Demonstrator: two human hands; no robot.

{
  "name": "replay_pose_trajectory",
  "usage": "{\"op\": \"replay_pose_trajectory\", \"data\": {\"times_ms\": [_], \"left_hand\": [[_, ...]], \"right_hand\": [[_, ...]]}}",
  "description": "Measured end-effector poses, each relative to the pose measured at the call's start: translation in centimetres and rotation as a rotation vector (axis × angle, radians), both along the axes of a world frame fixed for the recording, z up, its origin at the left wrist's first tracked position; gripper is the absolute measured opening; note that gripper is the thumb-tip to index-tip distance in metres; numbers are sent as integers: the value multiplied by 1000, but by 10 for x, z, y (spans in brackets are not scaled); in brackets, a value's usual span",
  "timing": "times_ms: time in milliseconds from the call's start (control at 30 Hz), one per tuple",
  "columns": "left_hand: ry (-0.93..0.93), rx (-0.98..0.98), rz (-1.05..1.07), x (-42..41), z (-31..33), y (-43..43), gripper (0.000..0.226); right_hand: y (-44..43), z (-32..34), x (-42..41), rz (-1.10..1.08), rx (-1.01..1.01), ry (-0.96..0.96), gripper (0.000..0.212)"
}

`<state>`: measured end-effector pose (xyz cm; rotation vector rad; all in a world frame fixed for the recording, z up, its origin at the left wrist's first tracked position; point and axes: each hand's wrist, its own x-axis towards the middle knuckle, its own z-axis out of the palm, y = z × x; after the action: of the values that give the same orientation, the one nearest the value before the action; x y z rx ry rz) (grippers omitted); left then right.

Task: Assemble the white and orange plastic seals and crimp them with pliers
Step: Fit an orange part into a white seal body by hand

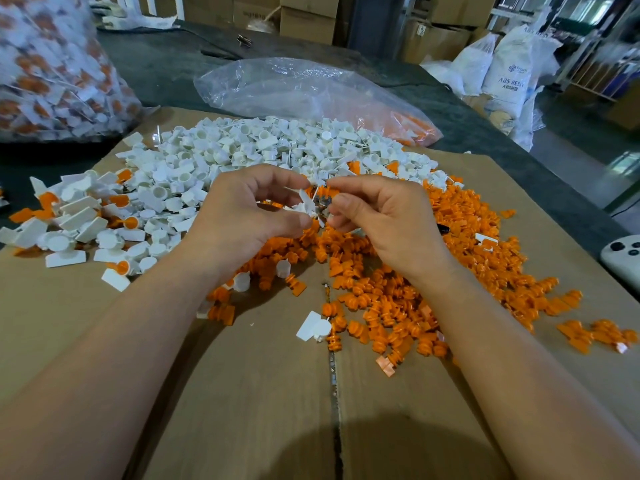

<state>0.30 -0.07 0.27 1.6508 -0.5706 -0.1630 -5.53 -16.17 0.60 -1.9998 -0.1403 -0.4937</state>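
White seal point(304, 202) is sitting pinched between the curled thumb and fingertips of the left hand point(249, 216). Right hand point(384, 220) is meeting it, fingers curled, pinching a greyish part point(323, 205) too blurred to identify. Orange pieces point(398, 306) are lying just below the fingers, white pieces point(242, 150) beyond them.

On the cardboard point(259, 393), seal housings point(242, 150) lie left and behind, ribbed inserts point(467, 265) right, a bag point(294, 88) beyond.

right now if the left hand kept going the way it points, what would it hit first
Likely the right hand and the small part it pinches: the left hand, pinching a white seal piece, points straight at them; depth is unclear.
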Motion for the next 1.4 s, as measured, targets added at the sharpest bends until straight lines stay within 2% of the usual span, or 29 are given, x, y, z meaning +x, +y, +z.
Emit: {"op": "replay_pose_trajectory", "data": {"times_ms": [467, 667, 833, 1400], "left_hand": [[3, 21, 13, 1, 1, 0, 37], [-19, 31, 11, 0, 1, 0, 40], [-21, 39, -15, -3, 2, 0, 32], [-34, 61, -8, -5, 2, -3, 34]], "right_hand": [[0, -2, 1, 14, -11, 38, 21], [1, 0, 0, 7, -18, 26, 24], [3, 2, -3, 0, -16, -28, 27], [7, 2, -6, -35, -200, 10, 26]]}}
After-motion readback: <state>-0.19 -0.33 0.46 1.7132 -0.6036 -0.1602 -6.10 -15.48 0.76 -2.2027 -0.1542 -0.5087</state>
